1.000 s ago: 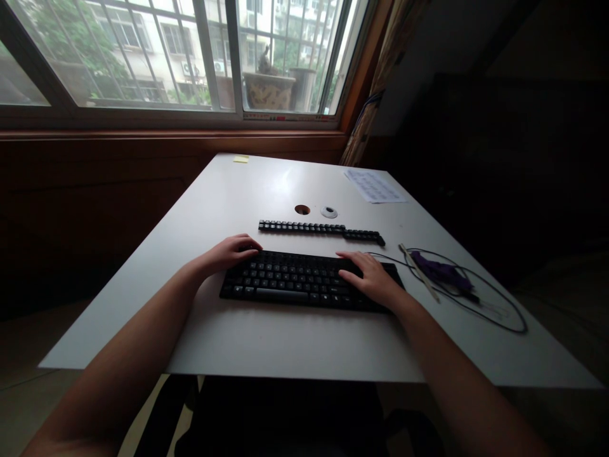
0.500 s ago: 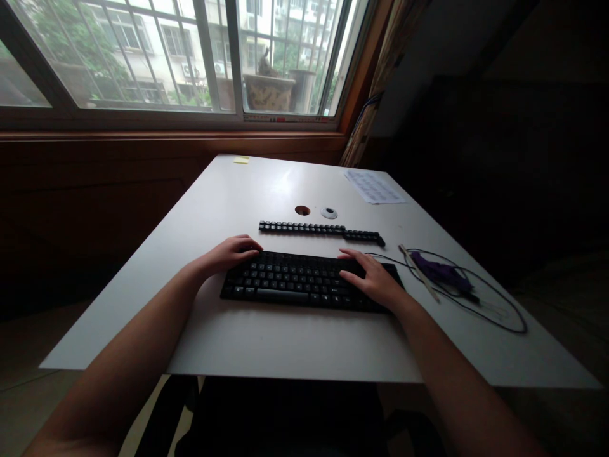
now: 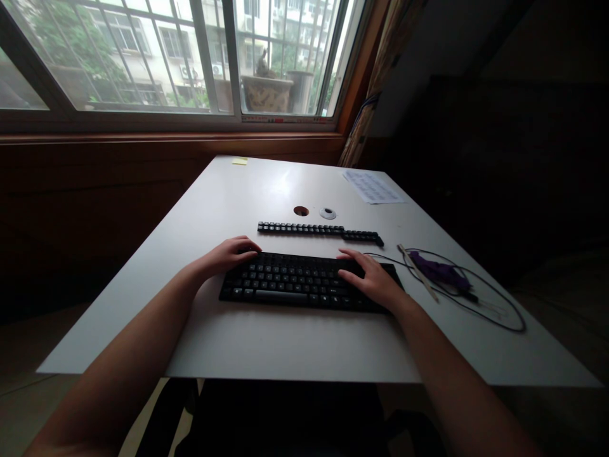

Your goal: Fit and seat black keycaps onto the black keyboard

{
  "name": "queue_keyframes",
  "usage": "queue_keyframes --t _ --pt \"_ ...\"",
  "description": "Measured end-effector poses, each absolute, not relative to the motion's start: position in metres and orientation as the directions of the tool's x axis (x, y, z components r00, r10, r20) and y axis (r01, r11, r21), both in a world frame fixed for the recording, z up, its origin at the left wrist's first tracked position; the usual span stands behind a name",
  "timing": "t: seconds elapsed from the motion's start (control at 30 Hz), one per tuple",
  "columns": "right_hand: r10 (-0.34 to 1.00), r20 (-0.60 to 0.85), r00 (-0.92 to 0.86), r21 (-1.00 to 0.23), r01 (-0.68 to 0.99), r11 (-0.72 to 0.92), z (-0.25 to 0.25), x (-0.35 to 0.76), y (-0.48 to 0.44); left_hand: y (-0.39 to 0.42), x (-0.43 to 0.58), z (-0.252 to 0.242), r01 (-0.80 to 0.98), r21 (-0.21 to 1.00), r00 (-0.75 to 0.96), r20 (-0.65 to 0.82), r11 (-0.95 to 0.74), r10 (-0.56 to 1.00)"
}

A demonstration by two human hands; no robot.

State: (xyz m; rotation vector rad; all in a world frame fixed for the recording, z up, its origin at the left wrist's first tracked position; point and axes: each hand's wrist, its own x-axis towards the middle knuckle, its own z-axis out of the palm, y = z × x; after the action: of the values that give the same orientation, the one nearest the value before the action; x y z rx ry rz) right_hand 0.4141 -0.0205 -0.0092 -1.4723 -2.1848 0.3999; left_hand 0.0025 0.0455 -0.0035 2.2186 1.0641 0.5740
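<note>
A black keyboard (image 3: pixel 295 281) lies on the white desk (image 3: pixel 266 343) in front of me. My left hand (image 3: pixel 227 254) rests on the keyboard's far left corner, fingers curled over its edge. My right hand (image 3: pixel 373 278) lies flat on the right part of the keys, fingers stretched out. Neither hand holds anything. Just behind the keyboard lies a long black strip of keys (image 3: pixel 320 231), parallel to it and apart from both hands.
A thin black cable (image 3: pixel 495 298) loops on the desk at the right, around a purple tool (image 3: pixel 438 270) and a pale stick (image 3: pixel 419 271). Further back are a round desk hole (image 3: pixel 301 211), its white cap (image 3: pixel 328 213), a printed sheet (image 3: pixel 372 187) and a yellow note (image 3: pixel 240 161). A window spans the far wall.
Both hands stay on the keyboard; the right hand's fingers have shifted slightly. The view has tilted a little.
</note>
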Motion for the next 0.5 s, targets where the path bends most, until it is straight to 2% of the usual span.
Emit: queue_keyframes --t 0.5 --pt "0.925 0.232 -0.3 -0.51 0.773 0.378 -0.0113 0.4157 -0.0187 0.0462 0.0019 -0.0037 0.538 0.683 0.587 0.118 -0.494 0.801"
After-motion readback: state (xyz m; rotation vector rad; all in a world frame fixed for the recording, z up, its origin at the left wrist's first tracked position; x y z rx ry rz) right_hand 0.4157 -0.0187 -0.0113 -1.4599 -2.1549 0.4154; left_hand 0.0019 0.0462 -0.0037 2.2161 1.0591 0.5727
